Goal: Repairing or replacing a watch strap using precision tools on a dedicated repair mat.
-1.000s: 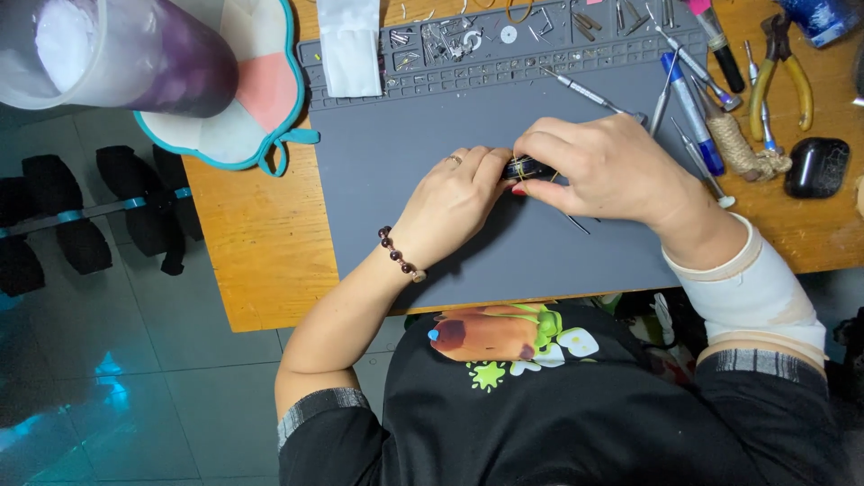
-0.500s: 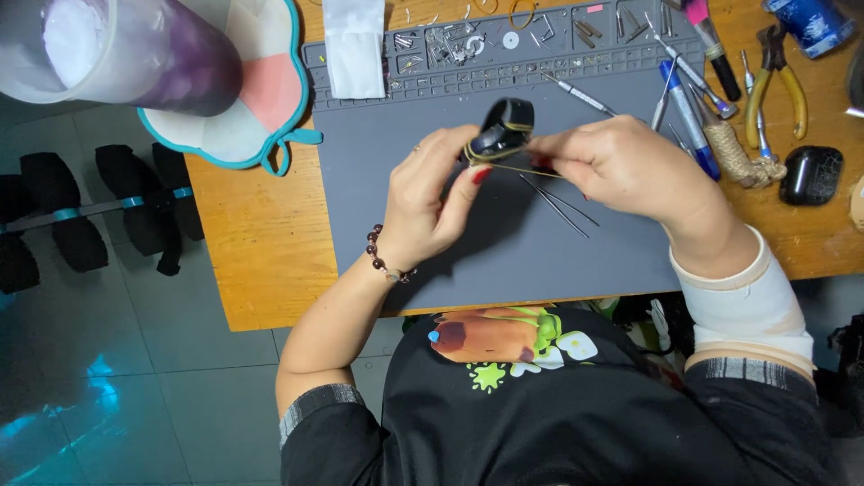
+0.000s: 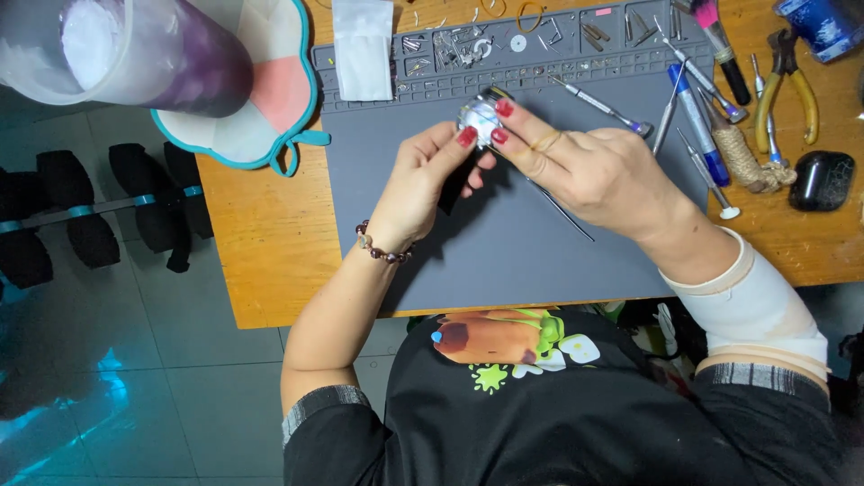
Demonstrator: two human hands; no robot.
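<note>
Head view: left hand [image 3: 421, 184] and right hand [image 3: 589, 171] meeting above the grey work mat [image 3: 504, 252], fingertips of both pinched on a small silvery watch-like piece [image 3: 479, 117], dark strap hanging below; screwdrivers [image 3: 697, 112] and yellow-handled pliers [image 3: 781, 85] far right.

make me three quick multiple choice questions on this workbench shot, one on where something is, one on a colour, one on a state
1. Where do the yellow-handled pliers lie?
A. on the floor
B. on the wooden table right of the grey mat
C. in the left hand

2. What colour is the bead bracelet?
A. dark red-brown
B. white
C. green

3. How is the small shiny silver object held?
A. lying free on the mat
B. by the right hand alone
C. between fingertips of both hands

Answers: B, they rest on bare wood by the dark stone; A, dark beads ring the left wrist; C, both hands pinch it.
</note>
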